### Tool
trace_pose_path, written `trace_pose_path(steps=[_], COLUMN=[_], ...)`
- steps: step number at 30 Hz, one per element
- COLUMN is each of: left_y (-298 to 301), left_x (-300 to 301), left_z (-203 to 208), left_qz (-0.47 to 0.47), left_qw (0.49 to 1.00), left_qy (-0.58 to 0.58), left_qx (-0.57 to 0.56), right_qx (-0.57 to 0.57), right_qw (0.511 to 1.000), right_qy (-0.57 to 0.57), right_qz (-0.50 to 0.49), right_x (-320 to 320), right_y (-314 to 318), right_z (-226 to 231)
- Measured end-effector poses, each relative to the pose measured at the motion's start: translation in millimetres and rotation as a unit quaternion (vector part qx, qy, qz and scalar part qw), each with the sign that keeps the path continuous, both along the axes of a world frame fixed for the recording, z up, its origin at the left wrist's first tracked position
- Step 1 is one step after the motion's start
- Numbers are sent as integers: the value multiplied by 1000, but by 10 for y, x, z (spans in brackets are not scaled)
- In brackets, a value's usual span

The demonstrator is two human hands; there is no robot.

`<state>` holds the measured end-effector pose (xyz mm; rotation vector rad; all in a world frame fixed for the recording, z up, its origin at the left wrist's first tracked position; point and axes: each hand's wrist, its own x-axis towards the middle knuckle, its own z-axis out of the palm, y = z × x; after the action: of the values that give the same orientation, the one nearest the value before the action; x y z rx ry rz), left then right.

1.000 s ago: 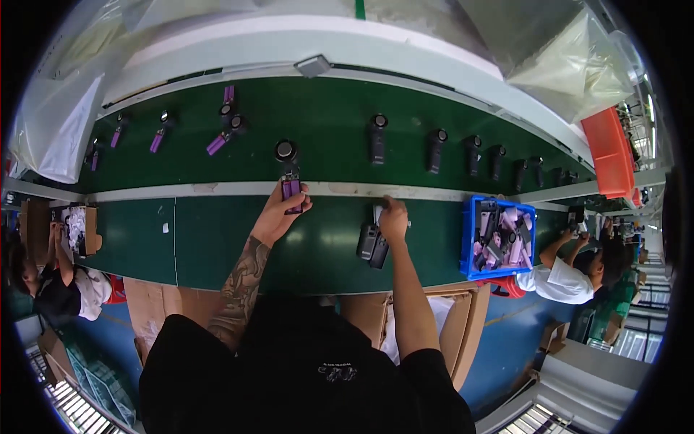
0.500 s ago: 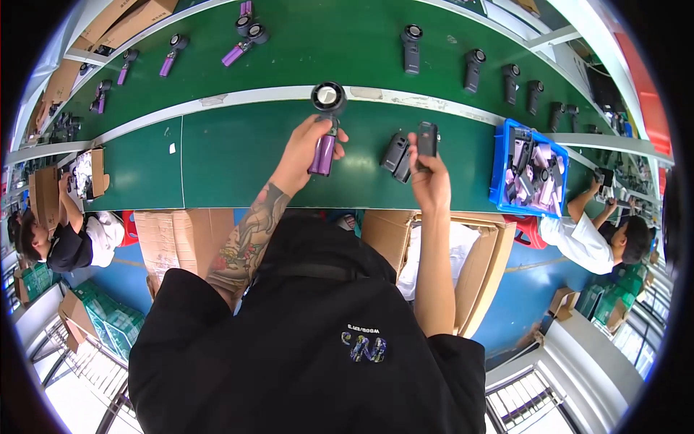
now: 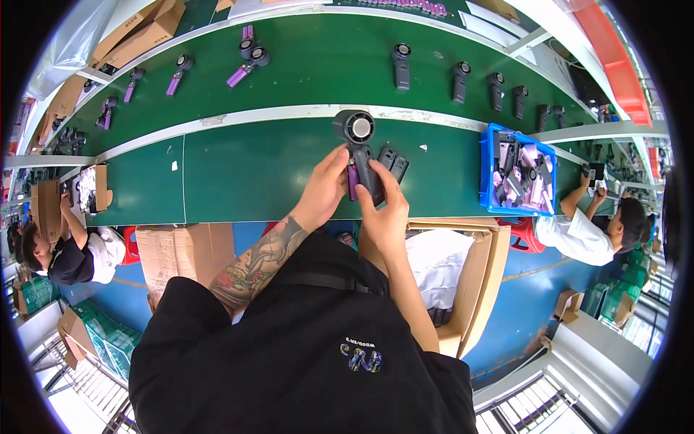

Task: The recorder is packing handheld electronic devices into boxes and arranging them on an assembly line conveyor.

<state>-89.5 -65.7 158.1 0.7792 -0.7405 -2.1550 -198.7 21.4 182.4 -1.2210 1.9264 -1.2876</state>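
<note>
Over the near bench my left hand [image 3: 323, 189] grips a handheld fan [image 3: 358, 128] at its neck, the round dark head pointing away from me. A purple battery cell [image 3: 353, 182] shows along the left side of its handle. My right hand [image 3: 389, 215] is closed around a dark grey handle shell [image 3: 369, 177], which lies against the handle and covers most of it. Fingers hide where the two parts meet. Just right of the fan, more dark grey handle shells [image 3: 395, 162] rest on the green bench [image 3: 253, 166].
A blue bin [image 3: 483, 170] of purple and black parts stands to the right. Fans with bare purple handles [image 3: 247, 66] lie far left; fully grey fans [image 3: 402, 69] lie far right. Open cardboard boxes [image 3: 473, 282] sit below the bench edge. Co-workers [image 3: 589, 231] sit at both sides.
My right hand has carried the handle shell left onto the fan's handle. The fan has shifted right and nearer, and both hands are now together.
</note>
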Motion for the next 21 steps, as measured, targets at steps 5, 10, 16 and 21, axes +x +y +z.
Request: trace_pose_path(steps=[5,10,16,21], left_y=[26,-13,-42,-71], left_x=[-62,-52,-26,-40], left_z=[67,93,45,-81], left_qz=[-27,-57,-109,-111], left_qw=[999,991,976,957], left_qy=[-1,-40,-77,-99], left_qx=[-33,-110,-169,-250], right_qx=[-57,-19,113,142], right_qw=[984,996,971,987], right_qy=[167,88,-210,-74], right_qz=[-1,-1,-16,31], right_x=[48,64,-28,-62], right_y=[-31,-40,-24,-72], right_z=[25,143,118,71])
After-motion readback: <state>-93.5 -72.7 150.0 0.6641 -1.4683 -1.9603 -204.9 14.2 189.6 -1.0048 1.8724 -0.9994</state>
